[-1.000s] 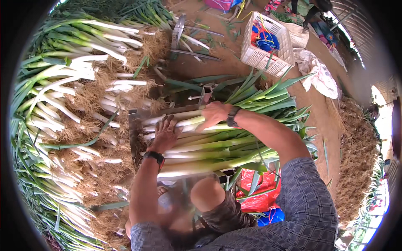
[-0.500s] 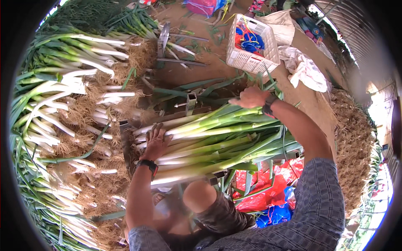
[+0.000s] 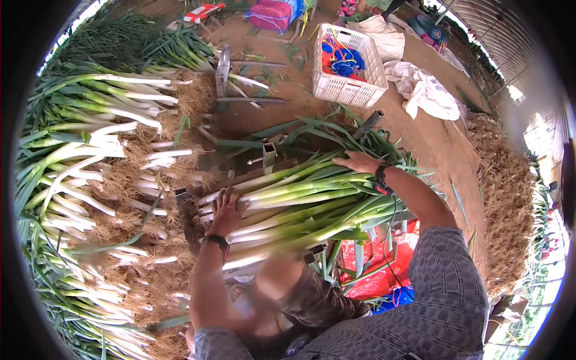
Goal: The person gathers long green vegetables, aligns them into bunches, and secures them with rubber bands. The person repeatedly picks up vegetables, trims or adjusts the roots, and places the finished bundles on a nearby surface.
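Note:
A bundle of trimmed leeks [image 3: 300,204] lies across a low metal frame [image 3: 270,157] in front of me, white ends to the left and green leaves to the right. My left hand [image 3: 226,213] rests with fingers spread on the white stems near their root ends. On the leafy part at the far right of the bundle, my right hand [image 3: 360,162] lies flat, fingers stretched out. A metal plate [image 3: 188,219] stands at the left end of the stems.
Rooted leeks [image 3: 78,174] are heaped along the left. At the back stands a white plastic crate [image 3: 350,93] with blue and red straps, beside white sacks [image 3: 423,90]. Red plastic sheeting [image 3: 384,258] lies near my right side. Dry roots or straw [image 3: 507,210] are piled at far right.
My right hand has come down from the leaf tips onto the green part of the bundle. My left hand stays on the white stems. The view has shifted slightly.

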`<action>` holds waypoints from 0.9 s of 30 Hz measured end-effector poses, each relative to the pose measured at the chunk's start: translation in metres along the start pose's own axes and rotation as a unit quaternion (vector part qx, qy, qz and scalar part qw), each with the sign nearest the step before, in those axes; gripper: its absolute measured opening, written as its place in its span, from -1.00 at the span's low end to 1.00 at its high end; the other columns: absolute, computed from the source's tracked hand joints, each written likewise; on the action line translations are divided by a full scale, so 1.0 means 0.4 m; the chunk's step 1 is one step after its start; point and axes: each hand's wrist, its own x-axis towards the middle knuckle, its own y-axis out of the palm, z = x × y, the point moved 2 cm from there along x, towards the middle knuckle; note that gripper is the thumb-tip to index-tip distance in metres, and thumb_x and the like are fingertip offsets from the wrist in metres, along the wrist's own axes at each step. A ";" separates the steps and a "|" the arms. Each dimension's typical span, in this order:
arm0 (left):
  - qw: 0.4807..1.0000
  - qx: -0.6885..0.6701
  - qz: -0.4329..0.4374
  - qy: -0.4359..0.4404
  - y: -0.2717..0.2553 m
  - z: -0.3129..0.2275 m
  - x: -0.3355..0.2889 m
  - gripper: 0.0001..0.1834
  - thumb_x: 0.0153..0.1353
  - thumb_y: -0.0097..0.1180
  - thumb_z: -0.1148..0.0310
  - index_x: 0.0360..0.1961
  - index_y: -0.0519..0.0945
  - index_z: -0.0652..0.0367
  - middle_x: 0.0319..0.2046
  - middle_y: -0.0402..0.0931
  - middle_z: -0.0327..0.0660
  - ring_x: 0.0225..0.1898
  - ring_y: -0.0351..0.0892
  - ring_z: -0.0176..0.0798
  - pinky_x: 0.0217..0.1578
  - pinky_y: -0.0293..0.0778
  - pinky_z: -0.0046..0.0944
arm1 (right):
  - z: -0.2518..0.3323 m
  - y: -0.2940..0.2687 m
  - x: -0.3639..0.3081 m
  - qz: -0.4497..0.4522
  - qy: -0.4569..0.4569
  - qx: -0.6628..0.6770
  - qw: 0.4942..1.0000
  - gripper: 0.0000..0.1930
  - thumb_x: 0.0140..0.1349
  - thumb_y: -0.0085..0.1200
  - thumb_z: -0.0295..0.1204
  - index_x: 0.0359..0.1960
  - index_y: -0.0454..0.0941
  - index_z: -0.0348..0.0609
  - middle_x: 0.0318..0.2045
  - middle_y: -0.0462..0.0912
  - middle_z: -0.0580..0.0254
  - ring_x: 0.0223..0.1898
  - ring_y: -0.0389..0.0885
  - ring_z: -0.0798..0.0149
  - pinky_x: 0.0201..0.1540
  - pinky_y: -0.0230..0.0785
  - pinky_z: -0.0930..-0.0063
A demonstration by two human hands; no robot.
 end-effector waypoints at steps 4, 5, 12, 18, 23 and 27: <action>1.000 0.008 0.008 0.005 -0.003 -0.003 -0.010 -0.39 0.45 0.03 -0.11 0.30 0.42 0.12 0.51 0.13 0.04 0.55 -0.01 0.22 0.48 -0.08 0.34 | 0.026 -0.015 -0.002 0.013 0.053 0.001 0.999 0.29 0.20 -0.11 0.54 0.48 0.07 -0.61 0.46 0.22 -0.44 0.49 0.23 -0.23 0.51 0.09 0.17; 1.000 0.018 0.013 0.001 -0.002 -0.004 -0.009 -0.37 0.47 0.01 -0.11 0.31 0.40 0.15 0.51 0.13 0.04 0.54 0.00 0.23 0.48 -0.07 0.32 | 0.008 -0.010 0.006 -0.036 0.067 0.021 0.997 0.27 0.19 -0.09 0.53 0.47 0.11 -0.60 0.43 0.28 -0.43 0.46 0.29 -0.22 0.49 0.13 0.16; 0.999 0.038 0.010 -0.014 -0.026 0.010 -0.035 -0.35 0.46 0.00 -0.10 0.34 0.42 0.18 0.53 0.10 0.06 0.55 0.00 0.23 0.49 -0.09 0.28 | -0.245 -0.014 0.038 -0.281 0.090 0.442 0.847 -0.15 0.23 0.13 0.19 0.30 0.41 -0.33 0.12 0.61 -0.18 0.08 0.63 -0.12 0.14 0.42 0.09; 1.000 0.002 0.024 0.015 -0.001 -0.030 0.007 -0.36 0.48 -0.02 -0.09 0.34 0.41 0.18 0.55 0.07 0.05 0.57 -0.04 0.21 0.50 -0.13 0.28 | -0.664 -0.041 0.036 -0.419 0.128 0.133 0.889 -0.49 0.23 0.16 -0.16 0.16 0.51 -0.15 -0.14 0.68 -0.20 -0.15 0.71 -0.08 -0.10 0.52 0.02; 1.000 0.019 0.024 -0.003 0.011 -0.008 0.003 -0.37 0.48 -0.03 -0.09 0.32 0.41 0.19 0.56 0.01 0.04 0.56 -0.06 0.25 0.48 -0.14 0.33 | -0.442 -0.148 0.063 -0.496 0.126 0.386 0.768 -0.60 0.22 0.21 -0.19 -0.04 0.61 -0.24 -0.33 0.71 -0.18 -0.32 0.73 -0.09 -0.26 0.51 0.02; 0.998 0.034 0.031 -0.038 0.000 0.008 -0.024 -0.37 0.49 -0.05 -0.10 0.33 0.41 0.18 0.56 0.02 0.04 0.56 -0.06 0.26 0.48 -0.14 0.33 | 0.066 -0.173 -0.048 -0.465 -0.233 0.043 0.853 -0.69 0.29 0.21 -0.24 -0.14 0.65 -0.25 -0.32 0.70 -0.07 -0.30 0.72 -0.06 -0.23 0.53 0.12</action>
